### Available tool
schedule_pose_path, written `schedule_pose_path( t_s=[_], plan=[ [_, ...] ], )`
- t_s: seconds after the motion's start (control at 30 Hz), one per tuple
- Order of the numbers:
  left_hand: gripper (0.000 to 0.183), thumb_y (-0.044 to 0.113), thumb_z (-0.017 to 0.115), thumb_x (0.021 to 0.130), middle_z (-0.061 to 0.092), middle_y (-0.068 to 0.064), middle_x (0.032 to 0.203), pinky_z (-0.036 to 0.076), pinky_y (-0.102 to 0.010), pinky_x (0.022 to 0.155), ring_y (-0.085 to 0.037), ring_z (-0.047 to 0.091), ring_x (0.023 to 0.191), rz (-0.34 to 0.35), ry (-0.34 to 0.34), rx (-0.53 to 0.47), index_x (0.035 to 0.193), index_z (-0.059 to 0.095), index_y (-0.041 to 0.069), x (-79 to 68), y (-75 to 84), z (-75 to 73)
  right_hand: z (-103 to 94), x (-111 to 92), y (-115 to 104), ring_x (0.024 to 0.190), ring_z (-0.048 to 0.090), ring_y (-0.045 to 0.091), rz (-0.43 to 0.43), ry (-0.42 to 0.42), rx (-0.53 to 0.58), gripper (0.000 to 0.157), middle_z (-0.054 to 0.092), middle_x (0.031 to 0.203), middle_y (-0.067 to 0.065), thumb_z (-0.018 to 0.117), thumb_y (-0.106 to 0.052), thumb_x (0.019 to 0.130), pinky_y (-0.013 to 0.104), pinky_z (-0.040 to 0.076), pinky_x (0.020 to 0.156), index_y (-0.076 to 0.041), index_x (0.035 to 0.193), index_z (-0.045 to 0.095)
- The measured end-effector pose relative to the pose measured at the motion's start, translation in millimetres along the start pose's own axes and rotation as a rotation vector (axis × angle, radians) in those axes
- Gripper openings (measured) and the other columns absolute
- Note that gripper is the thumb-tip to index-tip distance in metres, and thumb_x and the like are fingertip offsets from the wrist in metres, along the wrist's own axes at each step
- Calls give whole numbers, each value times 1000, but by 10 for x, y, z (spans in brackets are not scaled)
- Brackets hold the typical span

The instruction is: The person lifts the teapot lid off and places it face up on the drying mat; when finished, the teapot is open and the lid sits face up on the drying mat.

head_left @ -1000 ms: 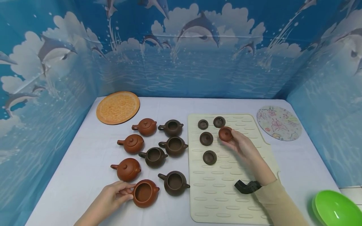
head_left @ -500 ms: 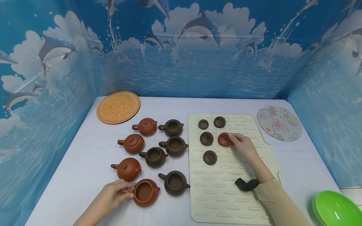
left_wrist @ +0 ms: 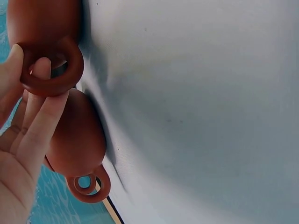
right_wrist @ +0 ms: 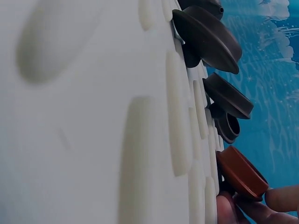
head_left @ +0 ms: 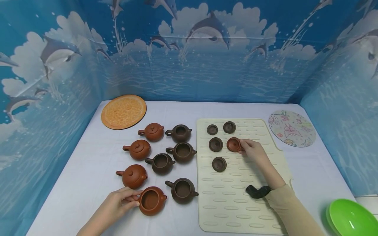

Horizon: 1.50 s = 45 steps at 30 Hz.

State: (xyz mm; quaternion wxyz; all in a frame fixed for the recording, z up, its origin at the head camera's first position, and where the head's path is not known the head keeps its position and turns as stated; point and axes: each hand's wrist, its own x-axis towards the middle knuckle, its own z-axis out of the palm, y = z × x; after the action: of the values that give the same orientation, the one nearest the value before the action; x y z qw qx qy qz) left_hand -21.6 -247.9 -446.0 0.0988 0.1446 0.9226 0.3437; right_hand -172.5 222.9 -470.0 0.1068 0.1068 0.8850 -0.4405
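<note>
At the near left my left hand (head_left: 116,203) holds the ring handle of a lidless reddish-brown clay teapot (head_left: 160,203). In the left wrist view the thumb and fingers close around that handle (left_wrist: 77,70), one fingertip showing through the loop. My right hand (head_left: 254,152) pinches the right edge of a small reddish-brown teapot lid (head_left: 234,144), hollow side up, low over the cream mat. The right wrist view shows this lid (right_wrist: 243,172) tilted, a finger and thumb at its lower side. Several dark brown lids (head_left: 216,144) lie upturned beside it.
Three reddish lidded teapots (head_left: 134,177) and several dark lidless teapots (head_left: 181,191) stand left of the cream mat (head_left: 230,206). Round boards lie at the back, one orange (head_left: 124,112), one patterned (head_left: 291,128). A green bowl (head_left: 351,218) stands at the near right.
My right hand has brought the reddish lid nearer me and down toward the mat, then tilted it slightly. My left hand stays on the teapot handle.
</note>
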Motion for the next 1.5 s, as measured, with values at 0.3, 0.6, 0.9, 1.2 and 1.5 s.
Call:
schedule_pose_path(
  t_s=[0.3, 0.6, 0.9, 1.2, 1.5],
  plan=[
    [26, 13, 77, 83, 70, 10, 104, 58, -23, 80, -8, 68, 96, -123, 28, 70, 109, 74, 18, -7, 84, -91, -59, -43, -15, 115, 59, 43, -130, 67, -153, 49, 61, 127, 28, 41, -34, 106, 56, 46, 100, 3, 134, 56],
    [30, 9, 79, 81, 72, 10, 99, 60, -28, 74, -10, 68, 90, -12, 209, 202, 109, 76, 19, 93, 117, -379, -26, -150, -412, 121, 55, 44, -335, 129, -183, 38, 54, 133, 27, 49, -23, 104, 55, 50, 96, 0, 132, 59],
    [29, 7, 78, 82, 73, 4, 100, 60, -35, 75, -18, 70, 92, 38, 269, 229, 109, 75, 15, 311, 4, -668, 471, -373, -1237, 118, 61, 30, -604, -93, -125, 29, 64, 127, 12, 60, -20, 99, 45, 53, 97, -10, 126, 66],
    [31, 8, 75, 86, 71, -5, 109, 58, -44, 85, -28, 68, 104, -26, 204, 197, 116, 73, 12, 380, -120, -769, 1208, -626, -1787, 114, 63, 19, -751, -331, -104, 25, 67, 122, 4, 62, -20, 97, 37, 54, 95, -14, 120, 70],
    [30, 6, 75, 86, 72, -7, 111, 58, -43, 85, -30, 66, 107, -37, 154, 150, 115, 73, 9, 405, -312, -717, 1824, -774, -2055, 124, 56, 10, -775, -515, -291, 27, 65, 127, -2, 63, -26, 97, 24, 47, 103, -19, 122, 69]
  ],
)
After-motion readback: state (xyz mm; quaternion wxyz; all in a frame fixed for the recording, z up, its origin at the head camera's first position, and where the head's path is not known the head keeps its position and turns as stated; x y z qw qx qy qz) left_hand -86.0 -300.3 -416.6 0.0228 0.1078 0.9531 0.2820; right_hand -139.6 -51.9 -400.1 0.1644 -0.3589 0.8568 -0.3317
